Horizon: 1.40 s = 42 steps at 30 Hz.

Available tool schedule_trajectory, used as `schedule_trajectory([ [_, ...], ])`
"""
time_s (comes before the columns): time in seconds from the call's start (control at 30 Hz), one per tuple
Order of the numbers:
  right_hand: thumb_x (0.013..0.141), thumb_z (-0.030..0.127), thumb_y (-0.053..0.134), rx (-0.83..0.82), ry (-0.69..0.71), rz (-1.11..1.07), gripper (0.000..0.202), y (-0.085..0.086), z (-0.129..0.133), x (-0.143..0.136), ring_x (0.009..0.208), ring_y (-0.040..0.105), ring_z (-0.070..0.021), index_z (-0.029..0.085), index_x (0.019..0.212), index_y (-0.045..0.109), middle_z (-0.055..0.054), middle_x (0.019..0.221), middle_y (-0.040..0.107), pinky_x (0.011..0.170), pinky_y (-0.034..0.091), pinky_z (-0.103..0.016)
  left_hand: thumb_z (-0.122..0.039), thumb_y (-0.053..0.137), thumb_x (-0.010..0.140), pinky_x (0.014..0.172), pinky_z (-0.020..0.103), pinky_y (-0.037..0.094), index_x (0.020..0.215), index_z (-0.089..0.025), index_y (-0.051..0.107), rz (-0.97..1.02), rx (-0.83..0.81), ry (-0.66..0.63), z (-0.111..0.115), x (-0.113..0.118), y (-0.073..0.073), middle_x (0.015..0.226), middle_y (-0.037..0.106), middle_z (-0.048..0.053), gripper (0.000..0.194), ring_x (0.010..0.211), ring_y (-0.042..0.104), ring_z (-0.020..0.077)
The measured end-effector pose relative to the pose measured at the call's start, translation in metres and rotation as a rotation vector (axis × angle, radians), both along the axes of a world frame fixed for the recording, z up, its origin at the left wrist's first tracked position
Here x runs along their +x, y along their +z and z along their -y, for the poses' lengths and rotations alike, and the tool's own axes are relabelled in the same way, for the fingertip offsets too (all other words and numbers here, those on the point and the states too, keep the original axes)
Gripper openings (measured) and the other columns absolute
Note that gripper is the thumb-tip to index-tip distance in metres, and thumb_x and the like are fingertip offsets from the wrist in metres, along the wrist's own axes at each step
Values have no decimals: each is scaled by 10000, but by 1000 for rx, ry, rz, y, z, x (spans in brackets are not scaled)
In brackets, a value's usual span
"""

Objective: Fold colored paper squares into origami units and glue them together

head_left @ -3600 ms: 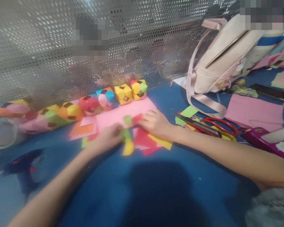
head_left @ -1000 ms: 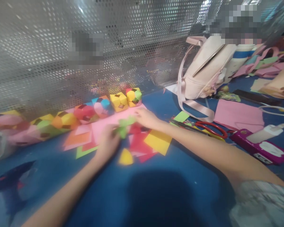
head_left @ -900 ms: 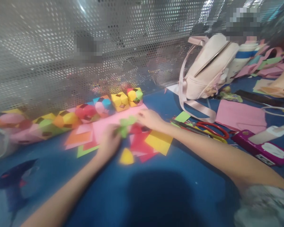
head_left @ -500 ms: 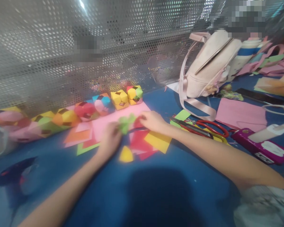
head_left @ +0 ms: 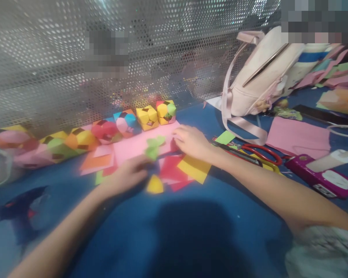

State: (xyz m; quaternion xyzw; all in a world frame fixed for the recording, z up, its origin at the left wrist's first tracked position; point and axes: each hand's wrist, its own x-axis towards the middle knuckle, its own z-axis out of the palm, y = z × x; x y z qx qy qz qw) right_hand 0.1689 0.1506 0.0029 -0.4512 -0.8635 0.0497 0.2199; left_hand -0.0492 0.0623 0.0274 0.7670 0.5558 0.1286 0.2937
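Observation:
A green folded paper piece [head_left: 154,146] is in front of my left hand [head_left: 129,172], whose fingertips reach its lower left edge. The left thumb is apart from the fingers, though motion blurs them. My right hand [head_left: 193,143] has its fingers closed on a small red paper piece [head_left: 174,146], mostly hidden by them. Under and beyond the hands is a pink paper sheet [head_left: 130,144]. Nearer me lie a yellow folded paper piece [head_left: 155,185], red paper squares [head_left: 172,168] and a yellow paper square [head_left: 195,168].
Several folded paper balls [head_left: 147,117] line the perforated metal panel [head_left: 162,58]. A glue gun [head_left: 20,212] lies at left. Right are red-handled scissors [head_left: 263,153], a purple power strip [head_left: 319,175], a pink backpack [head_left: 258,81] and a pink paper square [head_left: 298,137].
My left hand has moved left and toward me relative to the green piece, its thumb now apart. My right hand has turned slightly, still at the red piece. The view has shifted a little.

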Motion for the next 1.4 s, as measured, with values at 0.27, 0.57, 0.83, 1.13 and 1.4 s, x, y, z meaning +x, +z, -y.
schedule_trajectory([
  [0.27,823,153,446,-121,-25,-4,303,-22,-9,0,872,612,-215,170,1101,565,-90,1049,655,649,405,-280,-199,452,768,666,241,448,973,-211,630,-14,-87,-93,3,4,-10,856,647,5,272,708,574,145],
  [0.57,834,144,427,-61,-82,-41,278,-17,-13,4,988,557,-252,138,1062,586,-124,1102,612,752,395,-317,-282,481,775,615,261,465,844,-178,638,123,-168,-27,-2,-1,-18,784,662,32,200,693,598,172],
  [0.83,837,188,427,-174,114,104,209,13,8,5,777,575,-182,181,884,630,-58,933,654,605,345,-269,-327,506,781,561,247,443,760,-167,615,163,-200,49,-5,-2,-18,734,636,25,194,637,579,154],
  [1.13,764,261,555,-413,355,360,187,32,33,3,715,547,-161,157,909,611,-70,902,630,530,301,-236,-293,530,772,511,235,409,768,-174,551,253,-158,139,-8,-4,-25,664,556,-16,121,555,518,121],
  [1.4,852,214,463,-19,2,74,197,9,1,5,948,518,-222,140,984,590,-118,1093,587,678,359,-278,-308,552,761,497,225,395,799,-173,547,307,-72,200,-8,-1,-32,665,570,-20,140,552,523,119],
])
